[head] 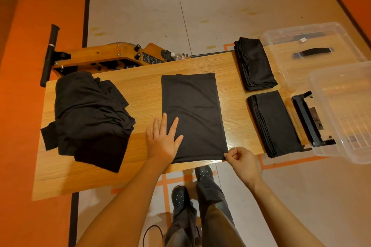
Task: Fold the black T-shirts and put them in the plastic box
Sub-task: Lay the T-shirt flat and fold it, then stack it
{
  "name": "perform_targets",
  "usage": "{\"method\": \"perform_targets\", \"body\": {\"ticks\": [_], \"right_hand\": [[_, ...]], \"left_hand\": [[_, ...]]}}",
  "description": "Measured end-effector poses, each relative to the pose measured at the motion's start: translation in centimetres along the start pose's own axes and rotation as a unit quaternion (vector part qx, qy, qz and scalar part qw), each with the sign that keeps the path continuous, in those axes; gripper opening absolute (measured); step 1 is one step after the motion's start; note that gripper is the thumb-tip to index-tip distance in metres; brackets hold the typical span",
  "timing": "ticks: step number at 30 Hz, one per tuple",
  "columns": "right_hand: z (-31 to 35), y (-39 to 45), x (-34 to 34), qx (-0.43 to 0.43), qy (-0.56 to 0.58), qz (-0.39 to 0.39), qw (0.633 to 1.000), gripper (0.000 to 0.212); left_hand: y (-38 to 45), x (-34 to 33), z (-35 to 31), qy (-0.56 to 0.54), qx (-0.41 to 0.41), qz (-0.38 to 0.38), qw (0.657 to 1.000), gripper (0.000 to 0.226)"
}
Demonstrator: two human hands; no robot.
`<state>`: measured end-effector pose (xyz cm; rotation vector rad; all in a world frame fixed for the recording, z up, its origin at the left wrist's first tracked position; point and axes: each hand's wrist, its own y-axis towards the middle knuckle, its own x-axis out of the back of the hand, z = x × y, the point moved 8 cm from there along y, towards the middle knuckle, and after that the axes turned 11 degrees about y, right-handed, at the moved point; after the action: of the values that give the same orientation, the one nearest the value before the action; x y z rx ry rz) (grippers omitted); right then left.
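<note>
While folding: a black T-shirt [193,116] lay flat mid-worktop [140,90], by the near edge.
Left hand [163,140]: fingers spread, pressing the shirt's left side.
Right hand [241,158]: pinched its near right corner.
Plastic box [341,110]: off the right end.

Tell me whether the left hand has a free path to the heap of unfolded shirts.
Probably yes. The left hand lies flat on the near left part of the half-folded shirt, and only bare table separates it from the heap of unfolded shirts to its left.
</note>
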<state>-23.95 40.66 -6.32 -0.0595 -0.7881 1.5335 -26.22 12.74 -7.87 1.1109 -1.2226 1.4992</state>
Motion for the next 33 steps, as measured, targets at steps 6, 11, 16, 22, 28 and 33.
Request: {"method": "perform_targets", "body": {"ticks": [6, 11, 16, 22, 28, 33], "right_hand": [[4.9, -0.6, -0.4, 0.189, -0.164, -0.113, 0.962, 0.028], [7.2, 1.0, -5.9, 0.297, -0.314, -0.028, 0.902, 0.057], [3.6, 2.6, -7.0, 0.254, -0.415, 0.033, 0.873, 0.085], [3.3, 2.6, -6.9, 0.255, -0.420, 0.048, 0.869, 0.092], [3.6, 2.3, -6.1, 0.270, -0.389, 0.043, 0.880, 0.089], [4.2, 1.3, -2.3, 0.227, -0.268, -0.058, 0.935, 0.064]], "left_hand": [[0.0, 0.5, -0.2, 0.006, 0.004, -0.014, 1.000, 0.066], [-0.2, 0.6, -1.4, 0.018, -0.053, -0.020, 0.998, 0.065], [-1.8, -0.2, -1.3, 0.020, -0.122, -0.042, 0.991, 0.068], [-2.8, -0.7, -0.7, 0.036, -0.128, -0.034, 0.990, 0.080], [-2.9, 0.0, 0.1, 0.022, -0.102, -0.041, 0.994, 0.074], [-4.1, 1.0, 2.9, -0.043, 0.030, -0.064, 0.997, 0.065]]}}
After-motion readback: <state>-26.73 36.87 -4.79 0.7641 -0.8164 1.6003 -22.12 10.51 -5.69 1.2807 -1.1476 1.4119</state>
